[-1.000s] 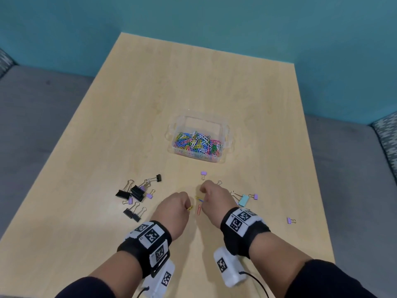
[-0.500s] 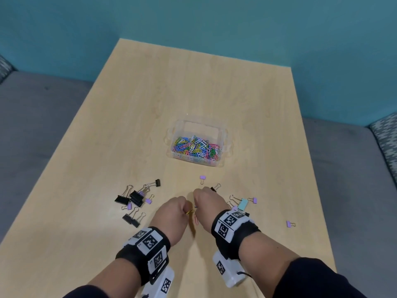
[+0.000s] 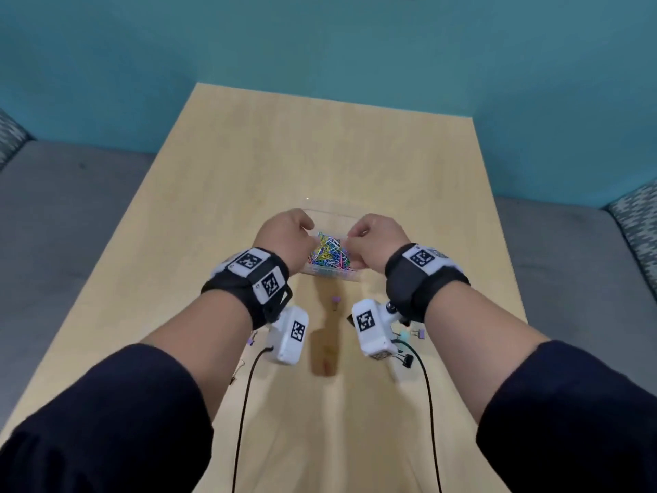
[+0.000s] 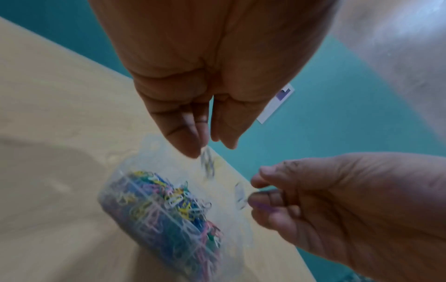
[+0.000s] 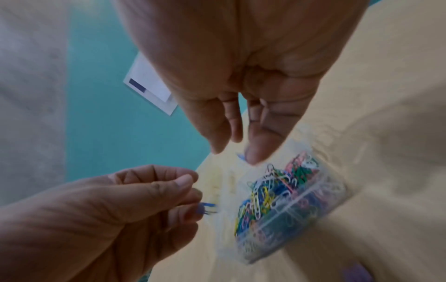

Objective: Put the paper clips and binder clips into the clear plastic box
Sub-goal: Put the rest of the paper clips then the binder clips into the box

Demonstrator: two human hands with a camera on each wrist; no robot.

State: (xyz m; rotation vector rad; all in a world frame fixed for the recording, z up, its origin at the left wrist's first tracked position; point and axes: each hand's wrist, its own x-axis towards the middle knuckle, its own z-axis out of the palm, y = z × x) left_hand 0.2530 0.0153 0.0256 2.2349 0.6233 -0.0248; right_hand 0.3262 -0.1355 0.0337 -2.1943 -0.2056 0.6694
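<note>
The clear plastic box (image 3: 329, 275) sits mid-table, holding a heap of coloured paper clips (image 3: 329, 252). Both hands hover just above it. My left hand (image 3: 306, 233) is over the box's left side, and its thumb and fingers pinch a blue paper clip (image 5: 208, 207). My right hand (image 3: 354, 237) is over the right side with its fingers curled, pinching a small paper clip (image 4: 241, 194). Loose on the table nearer me lie a purple binder clip (image 3: 335, 301), a teal binder clip (image 3: 405, 336) and a black binder clip (image 3: 407, 361). The wrist views are blurred.
A small purple binder clip (image 3: 421, 334) lies at the right and another purple clip (image 3: 251, 341) shows beside my left forearm. A red paper clip (image 3: 325, 366) lies in shadow between my arms. More clips are hidden under my left arm. Grey seating borders the table (image 3: 249, 165).
Both hands have lifted from the near part of the table and moved forward over the box, each carrying a paper clip. The camera has tipped, so the box appears lower.
</note>
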